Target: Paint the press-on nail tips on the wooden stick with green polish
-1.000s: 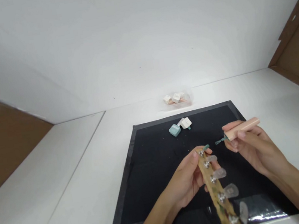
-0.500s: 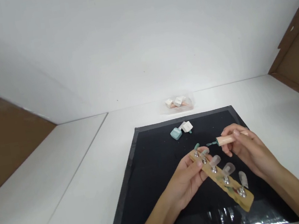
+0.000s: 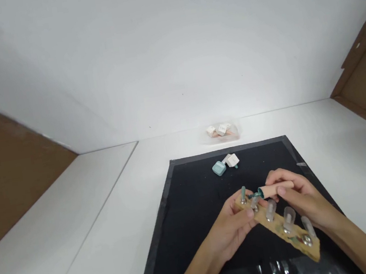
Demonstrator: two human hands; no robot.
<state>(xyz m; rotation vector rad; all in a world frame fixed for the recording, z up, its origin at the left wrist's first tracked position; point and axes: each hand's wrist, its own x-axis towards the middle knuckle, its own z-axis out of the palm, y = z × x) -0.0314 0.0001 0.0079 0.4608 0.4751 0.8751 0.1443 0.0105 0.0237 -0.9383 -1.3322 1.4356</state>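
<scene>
My left hand (image 3: 232,226) grips the far end of a yellowish nail-tip stand (image 3: 281,229), thumb on top. Several false nails stand on silver posts along it. The one at the far end is green (image 3: 243,193); the others, such as this clear nail (image 3: 289,217), look mostly translucent. Between thumb and fingers, my right hand (image 3: 300,197) pinches a peach-coloured nail polish brush cap (image 3: 276,188). Its green-coated brush (image 3: 255,195) points left at the second nail and seems to touch it, though contact is hard to make out.
On the black mat (image 3: 198,190) lie a teal polish bottle (image 3: 219,168) and a white block-like piece (image 3: 232,160). Behind the mat stands a clear plastic box (image 3: 220,139) with white-topped, peach-coloured items. Brown panels (image 3: 7,165) flank the white table (image 3: 113,222) left and right.
My right hand has brought the brush left and down to the second nail. The stand has tilted in my left hand, so the nails point more upright.
</scene>
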